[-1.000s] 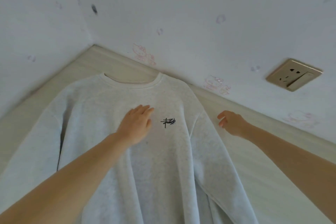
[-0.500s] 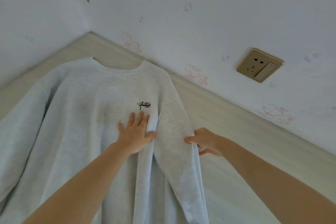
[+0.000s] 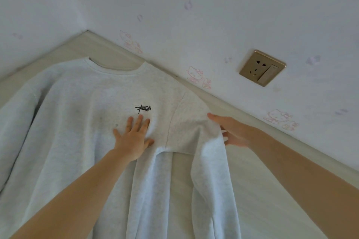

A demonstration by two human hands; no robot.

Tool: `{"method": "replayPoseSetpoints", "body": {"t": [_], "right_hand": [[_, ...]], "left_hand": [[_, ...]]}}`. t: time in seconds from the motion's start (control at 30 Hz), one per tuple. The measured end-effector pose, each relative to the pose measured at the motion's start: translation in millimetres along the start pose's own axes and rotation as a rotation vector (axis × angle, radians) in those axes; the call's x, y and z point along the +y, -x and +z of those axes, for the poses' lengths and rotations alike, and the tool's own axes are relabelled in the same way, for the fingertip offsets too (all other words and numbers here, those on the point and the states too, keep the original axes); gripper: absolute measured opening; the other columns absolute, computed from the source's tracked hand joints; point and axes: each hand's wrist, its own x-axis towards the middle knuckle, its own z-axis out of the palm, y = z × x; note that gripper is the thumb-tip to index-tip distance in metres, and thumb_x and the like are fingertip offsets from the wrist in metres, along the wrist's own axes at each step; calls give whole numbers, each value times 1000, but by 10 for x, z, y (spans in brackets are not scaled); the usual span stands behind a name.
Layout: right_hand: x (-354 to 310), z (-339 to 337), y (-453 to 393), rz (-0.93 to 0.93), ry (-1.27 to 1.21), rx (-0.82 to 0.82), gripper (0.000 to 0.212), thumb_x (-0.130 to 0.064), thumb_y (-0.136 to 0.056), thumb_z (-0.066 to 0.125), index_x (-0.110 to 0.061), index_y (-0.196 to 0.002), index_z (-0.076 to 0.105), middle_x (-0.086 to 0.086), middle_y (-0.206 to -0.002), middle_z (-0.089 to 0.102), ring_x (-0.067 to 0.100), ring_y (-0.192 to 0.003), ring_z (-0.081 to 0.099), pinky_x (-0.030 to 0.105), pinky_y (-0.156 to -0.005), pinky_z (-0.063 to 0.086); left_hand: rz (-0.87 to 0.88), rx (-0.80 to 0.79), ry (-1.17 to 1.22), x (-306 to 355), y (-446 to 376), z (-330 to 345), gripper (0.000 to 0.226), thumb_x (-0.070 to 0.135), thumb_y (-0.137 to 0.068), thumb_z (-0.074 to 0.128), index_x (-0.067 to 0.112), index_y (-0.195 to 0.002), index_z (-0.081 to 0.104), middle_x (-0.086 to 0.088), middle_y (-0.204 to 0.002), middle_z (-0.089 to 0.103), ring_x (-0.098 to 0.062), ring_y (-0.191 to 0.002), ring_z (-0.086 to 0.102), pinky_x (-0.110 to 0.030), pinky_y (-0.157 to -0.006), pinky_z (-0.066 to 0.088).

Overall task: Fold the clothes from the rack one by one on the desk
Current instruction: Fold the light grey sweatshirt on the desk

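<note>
A light grey sweatshirt (image 3: 73, 114) with a small black chest logo lies face up on the pale wooden desk (image 3: 258, 190), its collar toward the far corner. My left hand (image 3: 134, 137) presses flat on the chest just below the logo, fingers spread. My right hand (image 3: 233, 132) grips the outer edge of the right sleeve (image 3: 209, 170) near the shoulder, with the fabric bunched against the palm. The sleeve hangs down from there toward me, apart from the body panel. The left sleeve lies along the left side.
The desk sits in a corner between two white walls with faint pink cartoon stickers. A gold wall socket (image 3: 262, 68) with a switch is on the right wall above the desk edge.
My right hand has taken the sleeve edge and pulled it outward, away from the body panel. My left hand stays pressed below the logo. The view has shifted slightly.
</note>
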Motion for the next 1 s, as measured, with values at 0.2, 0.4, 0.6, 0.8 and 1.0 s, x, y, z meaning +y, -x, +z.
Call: {"method": "replayPoseSetpoints", "body": {"t": [0.2,0.4,0.6,0.8,1.0], "right_hand": [[321,-80,-110,35,-356,185,27,-16,-100,43,-1,-118,54,12,-87,59,18,-55,57,34,-60,50],[589,-78,-39,174,-167,-84,22,-1,-86,41,-8,-67,50,1,-63,29,16,-59,20,31,-59,21],[597,-263,189,83,-177,-31,23,-5,-90,45,-12,-68,43,1,-59,41,14,-46,40,26,-52,39],[377,-774,399,-22,493,522,13,-27,-91,62,-14,-93,57,4,-81,59,17,-66,55,29,-62,49],[355,-980,480,-101,763,610,33,-35,-96,53,-5,-104,64,11,-105,65,27,-96,62,30,-78,46]], "left_hand": [[-40,19,58,34,34,12,73,54,-98,34,33,-153,-8,11,-160,-21,-22,-149,-14,-67,-111,14],[154,242,137,347,254,96,67,22,-100,40,34,-154,1,10,-162,-7,-22,-150,-3,-59,-116,14],[187,52,96,538,327,249,62,55,-98,34,42,-152,7,15,-161,-10,-20,-148,-16,-65,-112,6],[143,7,12,596,344,247,68,51,-99,38,50,-148,-8,14,-160,-17,-23,-147,-18,-68,-111,12],[71,47,-60,798,382,246,68,37,-100,39,42,-152,-6,7,-163,-5,-30,-149,-7,-66,-112,12]]}}
